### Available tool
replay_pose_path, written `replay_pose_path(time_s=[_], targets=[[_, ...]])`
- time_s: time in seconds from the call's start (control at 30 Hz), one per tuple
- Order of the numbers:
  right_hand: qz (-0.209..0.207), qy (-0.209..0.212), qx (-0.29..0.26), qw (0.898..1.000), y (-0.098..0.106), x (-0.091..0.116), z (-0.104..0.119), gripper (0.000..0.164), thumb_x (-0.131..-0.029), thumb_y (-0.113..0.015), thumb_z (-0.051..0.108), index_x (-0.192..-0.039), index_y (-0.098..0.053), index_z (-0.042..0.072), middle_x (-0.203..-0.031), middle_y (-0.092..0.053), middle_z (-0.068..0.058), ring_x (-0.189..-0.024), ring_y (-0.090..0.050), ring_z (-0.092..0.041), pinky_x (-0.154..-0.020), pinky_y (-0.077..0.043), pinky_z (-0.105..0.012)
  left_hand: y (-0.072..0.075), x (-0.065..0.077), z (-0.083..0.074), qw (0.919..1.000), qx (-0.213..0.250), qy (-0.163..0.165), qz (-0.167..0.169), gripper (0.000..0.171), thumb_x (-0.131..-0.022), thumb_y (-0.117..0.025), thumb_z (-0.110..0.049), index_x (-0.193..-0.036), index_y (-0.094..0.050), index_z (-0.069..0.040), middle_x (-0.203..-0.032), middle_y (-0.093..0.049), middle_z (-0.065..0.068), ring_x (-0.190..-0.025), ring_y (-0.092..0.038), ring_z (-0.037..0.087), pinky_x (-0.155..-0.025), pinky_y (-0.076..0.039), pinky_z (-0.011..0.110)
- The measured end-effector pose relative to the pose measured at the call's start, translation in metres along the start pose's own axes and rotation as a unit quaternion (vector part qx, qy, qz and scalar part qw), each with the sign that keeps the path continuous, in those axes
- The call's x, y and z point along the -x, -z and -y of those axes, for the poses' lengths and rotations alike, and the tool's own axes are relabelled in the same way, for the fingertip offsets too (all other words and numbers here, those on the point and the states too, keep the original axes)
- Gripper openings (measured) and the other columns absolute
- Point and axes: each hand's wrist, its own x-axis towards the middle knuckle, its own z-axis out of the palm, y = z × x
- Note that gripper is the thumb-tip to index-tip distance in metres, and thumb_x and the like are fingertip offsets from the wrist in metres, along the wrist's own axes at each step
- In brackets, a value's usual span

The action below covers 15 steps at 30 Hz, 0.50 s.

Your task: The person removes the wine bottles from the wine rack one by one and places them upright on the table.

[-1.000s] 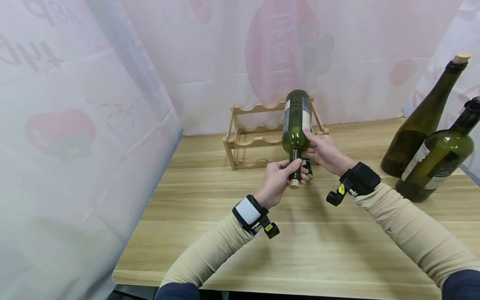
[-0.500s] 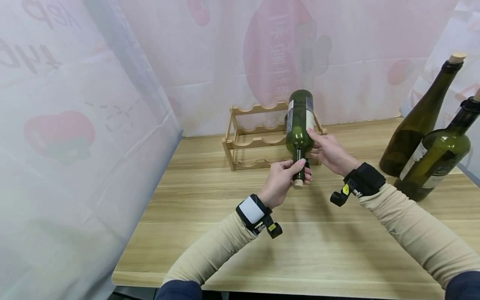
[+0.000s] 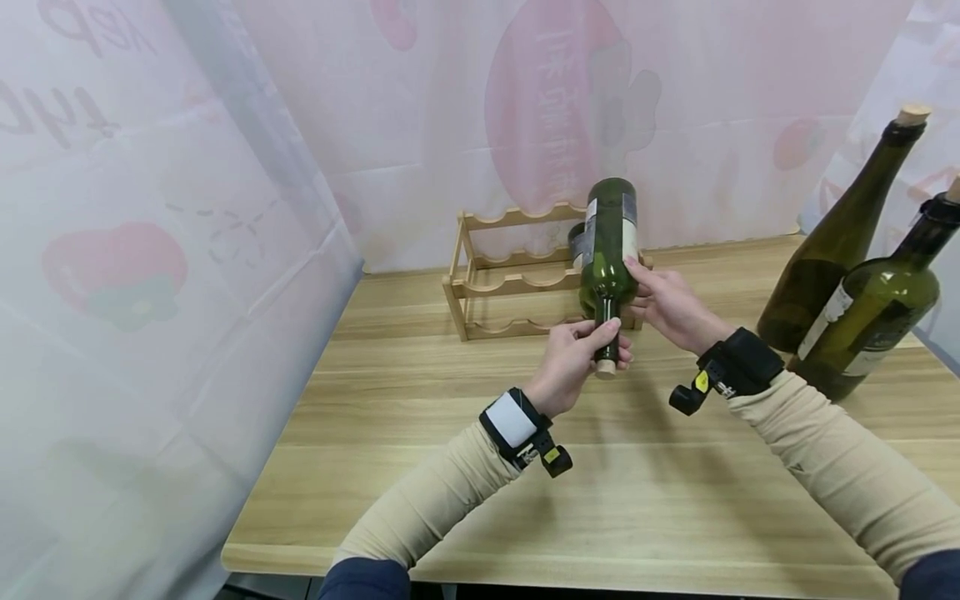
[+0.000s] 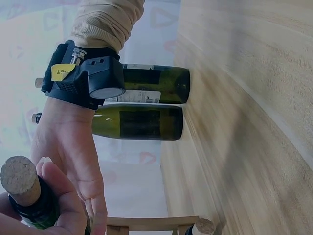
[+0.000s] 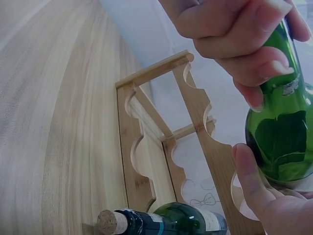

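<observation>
A green wine bottle (image 3: 610, 242) with a cork and a pale label slants over the right end of a wooden wine rack (image 3: 517, 287), its neck toward me. My left hand (image 3: 564, 358) grips the neck, thumb on top, just behind the cork (image 4: 22, 178). My right hand (image 3: 671, 308) holds the bottle's shoulder, with its thumb on the right side and fingers underneath. Below, a second wine bottle (image 5: 186, 219) lies in the rack's lower tier, cork outward; in the head view its base (image 3: 576, 242) peeks out left of the held bottle.
Two more corked green bottles, a tall one (image 3: 832, 250) and a labelled one (image 3: 873, 321), stand close together at the table's right. A printed curtain (image 3: 420, 167) hangs behind and along the left of the wooden table (image 3: 390, 467).
Both hands have shifted slightly right with the bottle, keeping their grips. The base of the bottle in the rack has come into sight beside it.
</observation>
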Motion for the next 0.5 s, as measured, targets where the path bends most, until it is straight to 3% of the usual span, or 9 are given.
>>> replay_pose_path(time_s=[0.5], targets=[[-0.005, 0.004, -0.012, 1.000, 0.0089, 0.0089, -0.0005, 0.050, -0.099, -0.049, 0.037, -0.128, -0.042, -0.004, -0.100, -0.072, 0.002, -0.099, -0.067, -0.008, -0.088, -0.053, -0.024, -0.0087, -0.0020, 0.0033, 0.9999, -0.003, -0.002, 0.011, 0.027, -0.097, -0.058, -0.016, -0.106, -0.063, 0.009, -0.076, -0.066, 0.006, -0.064, -0.065, 0.011, -0.061, -0.056, 0.022]])
